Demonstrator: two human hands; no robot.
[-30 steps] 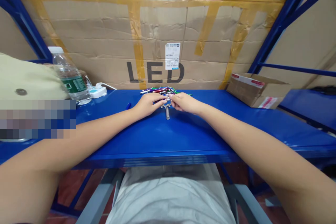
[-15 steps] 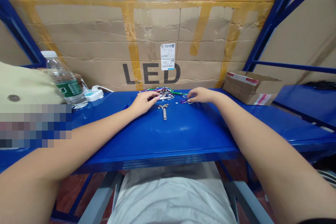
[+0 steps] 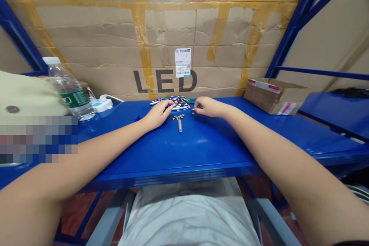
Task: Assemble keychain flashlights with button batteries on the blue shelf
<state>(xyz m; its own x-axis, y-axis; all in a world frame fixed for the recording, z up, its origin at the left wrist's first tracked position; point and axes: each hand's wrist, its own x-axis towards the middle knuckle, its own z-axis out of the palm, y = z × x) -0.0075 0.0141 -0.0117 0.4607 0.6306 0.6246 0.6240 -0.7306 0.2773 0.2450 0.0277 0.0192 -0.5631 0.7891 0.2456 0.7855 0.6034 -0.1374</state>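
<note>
A pile of slim, shiny metal pieces with carabiner clips (image 3: 180, 102), in silver, green, purple and red, lies at the back of the blue tabletop (image 3: 198, 142). My left hand (image 3: 158, 115) rests at the pile's left front, thumb and fingers closed together; what they pinch is too small to make out. At the pile's right end, my right hand (image 3: 208, 107) has bent fingers closed on a small purple carabiner (image 3: 191, 108), mostly hidden. Between the hands several small round silver cells (image 3: 179, 116) lie loose, with a silver tube (image 3: 180, 125) just in front of them.
A water bottle (image 3: 73, 98) and a white power strip (image 3: 102, 104) stand at the left, beside a pale-clothed person (image 3: 25, 92). A small open carton (image 3: 273, 96) sits at the right. The large taped carton (image 3: 115, 54) walls off the back.
My right hand has moved left toward the pile, and the purple carabiner has moved with it. My left hand stays almost in place. The view has shifted slightly.
</note>
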